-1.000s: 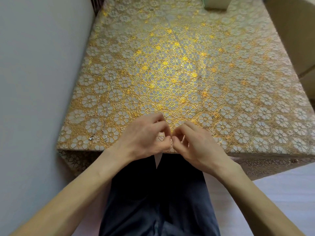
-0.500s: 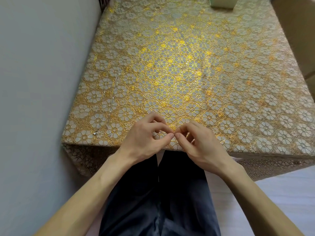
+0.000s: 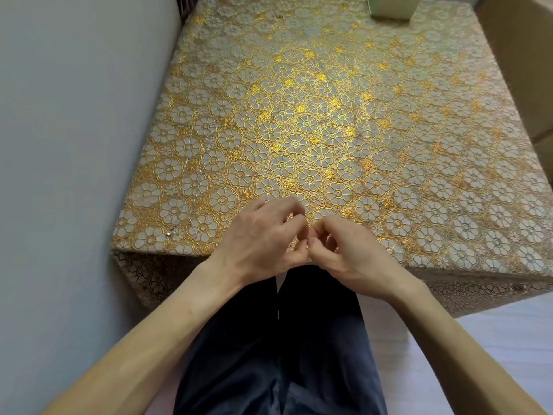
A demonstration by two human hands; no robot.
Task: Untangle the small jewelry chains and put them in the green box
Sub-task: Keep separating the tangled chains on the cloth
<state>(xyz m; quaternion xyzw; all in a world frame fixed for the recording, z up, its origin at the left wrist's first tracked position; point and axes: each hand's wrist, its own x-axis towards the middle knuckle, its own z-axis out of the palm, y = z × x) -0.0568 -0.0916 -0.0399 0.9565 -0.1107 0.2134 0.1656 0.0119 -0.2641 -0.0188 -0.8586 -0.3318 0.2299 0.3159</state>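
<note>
My left hand (image 3: 263,238) and my right hand (image 3: 350,253) meet at the near edge of the table (image 3: 449,175), fingertips pinched together on a fine jewelry chain that barely shows between them. A thin silver chain (image 3: 197,172) lies stretched out on the gold flowered cloth at the left, its ends near the front left corner. The green box (image 3: 392,7) stands at the far edge, cut off by the top of the frame.
A grey wall (image 3: 74,145) runs close along the table's left side. Cardboard boxes (image 3: 520,55) stand at the right. A tiny silver bit (image 3: 379,202) lies on the cloth just right of my hands. My dark-trousered legs are under the front edge.
Both hands stay together at the front edge, with the fingers curled in more tightly. My view has shifted a little to the left.
</note>
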